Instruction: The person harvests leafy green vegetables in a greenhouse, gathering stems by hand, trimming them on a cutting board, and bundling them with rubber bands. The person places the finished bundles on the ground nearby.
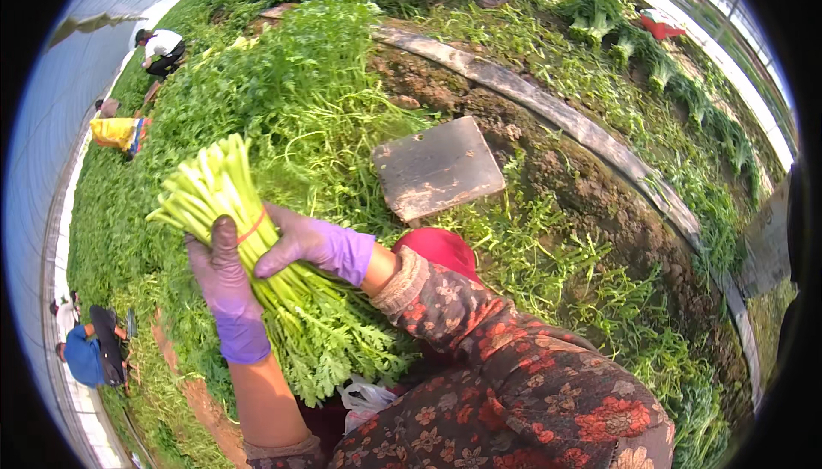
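Both my hands, in dirt-stained purple gloves, grip a thick bunch of leafy greens (221, 180), which look like garland chrysanthemum. Its pale cut stems point up and to the left, while the jagged green leaves (340, 340) hang toward my lap. A red band (252, 225) circles the stems. My left hand (226, 283) supports the bunch from the lower left, thumb against the stems near the band. From the right, my right hand (311, 244) clasps it, thumb across the stems just below the band. Parts of the fingers are hidden behind the bunch.
A flat grey board (440, 170) lies ahead on the ground. Dense standing greens (302, 71) grow beyond. A pale strip (552, 109) borders bare soil. Cut bunches (661, 71) line the far right. A white plastic bag (366, 398) is at my lap. Other people (90, 353) crouch at left.
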Demonstrator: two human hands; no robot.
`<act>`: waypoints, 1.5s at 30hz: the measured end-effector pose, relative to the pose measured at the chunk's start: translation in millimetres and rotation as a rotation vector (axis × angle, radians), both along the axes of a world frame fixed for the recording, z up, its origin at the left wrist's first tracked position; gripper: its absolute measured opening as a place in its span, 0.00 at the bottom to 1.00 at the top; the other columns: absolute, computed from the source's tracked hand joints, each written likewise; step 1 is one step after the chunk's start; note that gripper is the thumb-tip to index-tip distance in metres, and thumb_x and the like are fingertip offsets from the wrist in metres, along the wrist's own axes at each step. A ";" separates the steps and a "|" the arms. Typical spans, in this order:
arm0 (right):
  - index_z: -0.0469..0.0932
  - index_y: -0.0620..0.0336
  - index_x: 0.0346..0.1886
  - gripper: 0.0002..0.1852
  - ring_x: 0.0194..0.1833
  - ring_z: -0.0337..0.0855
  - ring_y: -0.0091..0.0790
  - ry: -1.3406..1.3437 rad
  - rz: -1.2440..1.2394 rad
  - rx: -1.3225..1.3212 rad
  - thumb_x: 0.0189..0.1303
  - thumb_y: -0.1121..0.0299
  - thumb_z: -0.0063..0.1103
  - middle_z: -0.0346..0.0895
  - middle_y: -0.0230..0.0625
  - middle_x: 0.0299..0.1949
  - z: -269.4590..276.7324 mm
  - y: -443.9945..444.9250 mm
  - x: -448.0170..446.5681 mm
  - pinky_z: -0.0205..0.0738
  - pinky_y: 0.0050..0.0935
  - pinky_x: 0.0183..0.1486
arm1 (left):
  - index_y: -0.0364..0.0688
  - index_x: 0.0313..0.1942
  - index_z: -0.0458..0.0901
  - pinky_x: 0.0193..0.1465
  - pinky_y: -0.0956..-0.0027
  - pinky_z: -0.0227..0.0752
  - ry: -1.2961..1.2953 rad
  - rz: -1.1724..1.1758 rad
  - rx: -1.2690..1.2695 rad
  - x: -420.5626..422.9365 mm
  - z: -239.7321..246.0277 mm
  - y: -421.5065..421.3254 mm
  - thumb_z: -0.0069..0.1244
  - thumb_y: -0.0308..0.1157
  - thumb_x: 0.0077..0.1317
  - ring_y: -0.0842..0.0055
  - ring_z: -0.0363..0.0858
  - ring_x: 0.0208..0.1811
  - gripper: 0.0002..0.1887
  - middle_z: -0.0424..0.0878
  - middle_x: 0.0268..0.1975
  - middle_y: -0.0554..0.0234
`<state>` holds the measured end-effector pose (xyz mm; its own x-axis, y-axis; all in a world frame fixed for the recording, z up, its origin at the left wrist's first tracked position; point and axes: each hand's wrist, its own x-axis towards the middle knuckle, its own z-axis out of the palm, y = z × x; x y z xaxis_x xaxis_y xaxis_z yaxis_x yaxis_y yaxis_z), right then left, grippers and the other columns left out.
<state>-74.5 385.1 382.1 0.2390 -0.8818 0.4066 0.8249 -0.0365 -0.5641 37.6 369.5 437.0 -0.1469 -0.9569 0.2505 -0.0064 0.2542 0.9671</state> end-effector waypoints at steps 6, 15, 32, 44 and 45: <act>0.63 0.65 0.64 0.52 0.51 0.77 0.30 -0.089 -0.255 -0.029 0.26 0.79 0.79 0.79 0.40 0.50 13.0 2.2 -15.0 0.73 0.32 0.56 | 0.31 0.63 0.64 0.58 0.64 0.69 -0.179 -0.107 -0.118 1.2 12.3 -26.5 0.58 0.57 0.59 0.66 0.76 0.54 0.44 0.74 0.57 0.50; 0.62 0.65 0.65 0.51 0.53 0.75 0.30 -0.346 -0.709 -0.023 0.27 0.79 0.77 0.76 0.37 0.52 31.0 47.9 -109.6 0.72 0.30 0.55 | 0.31 0.66 0.61 0.65 0.59 0.60 -0.347 -0.327 -0.573 -65.6 46.4 4.5 0.48 0.61 0.64 0.63 0.69 0.62 0.44 0.70 0.61 0.47; 0.68 0.68 0.61 0.41 0.45 0.82 0.42 0.206 -1.423 0.949 0.41 0.64 0.74 0.79 0.46 0.47 -22.0 511.9 -196.4 0.77 0.36 0.54 | 0.41 0.68 0.63 0.69 0.67 0.56 -0.641 -0.870 -0.190 -121.1 -92.1 -34.7 0.51 0.37 0.70 0.70 0.64 0.67 0.29 0.63 0.69 0.55; 0.75 0.66 0.54 0.29 0.40 0.84 0.38 -0.443 -1.322 1.300 0.44 0.73 0.72 0.83 0.41 0.41 -169.7 540.6 -129.5 0.79 0.36 0.50 | 0.40 0.69 0.62 0.67 0.64 0.60 -0.733 -0.995 -0.042 -131.8 -144.1 -40.3 0.53 0.38 0.68 0.68 0.63 0.68 0.32 0.64 0.69 0.54; 0.74 0.65 0.55 0.33 0.42 0.83 0.37 -0.297 -1.358 1.302 0.42 0.72 0.75 0.82 0.39 0.43 -174.6 535.3 -135.0 0.76 0.34 0.52 | 0.40 0.69 0.62 0.67 0.64 0.60 -0.743 -0.975 -0.001 -130.6 -147.4 -42.1 0.53 0.36 0.68 0.67 0.62 0.69 0.31 0.64 0.69 0.55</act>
<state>-209.6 920.4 207.5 -0.7221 -0.1369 -0.6782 0.6704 -0.3804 -0.6370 -93.1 327.4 289.7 -0.9091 -0.3662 -0.1986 -0.3629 0.4620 0.8093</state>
